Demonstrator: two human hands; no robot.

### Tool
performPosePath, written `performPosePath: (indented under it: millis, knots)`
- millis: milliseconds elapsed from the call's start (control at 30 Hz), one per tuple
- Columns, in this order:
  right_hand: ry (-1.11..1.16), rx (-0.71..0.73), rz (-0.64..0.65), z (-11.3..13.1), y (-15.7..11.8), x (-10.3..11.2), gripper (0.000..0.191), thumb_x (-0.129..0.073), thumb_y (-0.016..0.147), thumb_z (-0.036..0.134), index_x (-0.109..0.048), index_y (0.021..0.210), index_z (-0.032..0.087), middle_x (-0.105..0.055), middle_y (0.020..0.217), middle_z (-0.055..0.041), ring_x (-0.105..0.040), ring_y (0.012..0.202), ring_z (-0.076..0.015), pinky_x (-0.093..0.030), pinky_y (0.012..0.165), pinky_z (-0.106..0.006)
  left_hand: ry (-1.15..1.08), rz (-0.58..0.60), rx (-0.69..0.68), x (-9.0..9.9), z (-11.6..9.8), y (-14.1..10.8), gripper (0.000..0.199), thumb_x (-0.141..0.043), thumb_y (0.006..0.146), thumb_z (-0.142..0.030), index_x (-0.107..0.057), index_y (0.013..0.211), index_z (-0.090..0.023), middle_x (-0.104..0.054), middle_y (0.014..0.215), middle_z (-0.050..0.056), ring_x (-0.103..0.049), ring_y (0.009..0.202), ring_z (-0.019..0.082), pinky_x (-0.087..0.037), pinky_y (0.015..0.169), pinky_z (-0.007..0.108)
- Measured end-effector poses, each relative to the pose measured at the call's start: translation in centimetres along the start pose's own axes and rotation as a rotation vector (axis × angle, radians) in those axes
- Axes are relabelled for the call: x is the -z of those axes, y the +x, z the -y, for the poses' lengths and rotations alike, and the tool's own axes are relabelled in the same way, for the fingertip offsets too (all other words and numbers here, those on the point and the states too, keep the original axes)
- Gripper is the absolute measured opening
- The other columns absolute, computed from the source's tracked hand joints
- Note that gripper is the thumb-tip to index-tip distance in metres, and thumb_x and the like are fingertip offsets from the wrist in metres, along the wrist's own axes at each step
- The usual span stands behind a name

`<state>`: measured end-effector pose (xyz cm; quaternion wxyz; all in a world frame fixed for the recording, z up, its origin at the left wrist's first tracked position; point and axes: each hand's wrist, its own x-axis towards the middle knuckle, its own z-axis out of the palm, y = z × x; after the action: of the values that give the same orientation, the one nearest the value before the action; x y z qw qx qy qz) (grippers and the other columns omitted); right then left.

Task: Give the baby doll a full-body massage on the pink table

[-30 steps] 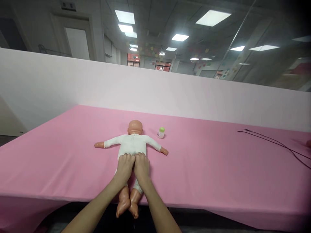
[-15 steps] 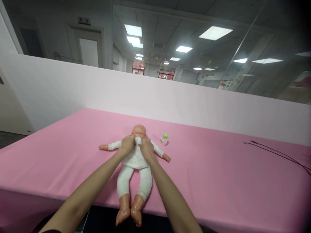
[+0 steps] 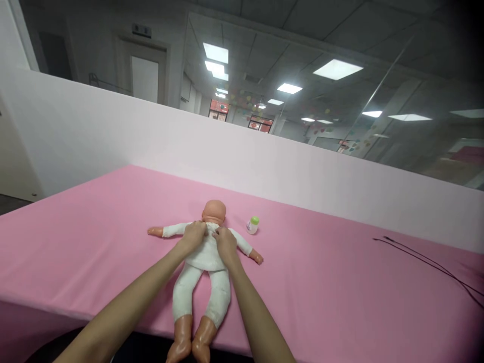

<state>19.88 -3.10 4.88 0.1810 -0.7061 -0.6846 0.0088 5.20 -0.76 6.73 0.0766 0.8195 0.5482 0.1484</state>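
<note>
A baby doll (image 3: 206,259) with a bald head, white top and leggings lies stretched out on the pink-covered table, arms spread sideways. Its feet point toward me, and no face shows on the head. My left hand (image 3: 194,235) is closed with curled fingers against the upper body, just below the neck. Close beside it, my right hand (image 3: 226,244) is also closed on the white top, thumb toward the middle. The fingertips of both hands are largely hidden. To the right of the doll's head stands a small clear bottle (image 3: 252,227) with a green cap.
Pink cloth (image 3: 313,272) covers the table and hangs over its front edge. Thin dark cables (image 3: 423,258) lie at the far right. A low white wall (image 3: 264,161) runs behind, with glass (image 3: 287,65) above it.
Both hands have shifted slightly down the doll's upper body, away from the neck. The view has tilted a little. Doll and bottle keep their places on the table.
</note>
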Motion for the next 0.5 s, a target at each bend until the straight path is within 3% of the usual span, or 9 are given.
performPosePath:
  millis: [100,167,333,500]
  knots:
    - [-0.016,0.057,-0.006,-0.3,-1.1,0.6,0.011,-0.061,0.099,0.018,-0.072,0.099,0.018,-0.073,0.11,-0.0079,-0.068,0.096,-0.0192,-0.042,0.076,-0.026,-0.008,-0.025,-0.05,-0.2,-0.4,-1.6,0.015,-0.059,0.092,-0.017,-0.073,0.09,-0.017,-0.072,0.106,0.01,-0.066,0.1,0.024,-0.045,0.075,0.031]
    - [-0.074,0.066,0.021,0.0,-1.5,0.2,0.018,-0.056,0.098,0.011,-0.072,0.092,0.017,-0.074,0.104,-0.0092,-0.067,0.092,-0.0202,-0.042,0.074,-0.027,0.003,-0.017,-0.053,-0.8,-0.8,-2.0,0.02,-0.055,0.092,-0.012,-0.073,0.087,-0.018,-0.071,0.1,0.008,-0.065,0.095,0.023,-0.043,0.074,0.031]
    - [-0.141,0.03,0.073,1.2,-0.9,-1.8,0.032,-0.045,0.097,0.002,-0.072,0.085,0.015,-0.074,0.092,-0.0119,-0.065,0.082,-0.0222,-0.041,0.069,-0.031,0.004,0.014,-0.003,-2.1,-1.8,-0.8,0.027,-0.051,0.091,-0.007,-0.074,0.082,-0.016,-0.066,0.077,0.008,-0.062,0.076,0.021,-0.04,0.069,0.033]
    - [-0.107,0.026,0.089,0.7,-0.5,-1.5,0.035,-0.043,0.097,0.002,-0.072,0.083,0.014,-0.072,0.083,-0.0108,-0.061,0.07,-0.0198,-0.039,0.063,-0.03,-0.017,0.024,-0.007,-1.4,-1.8,-1.2,0.028,-0.05,0.093,-0.008,-0.073,0.08,-0.016,-0.066,0.076,0.008,-0.061,0.076,0.02,-0.039,0.068,0.032]
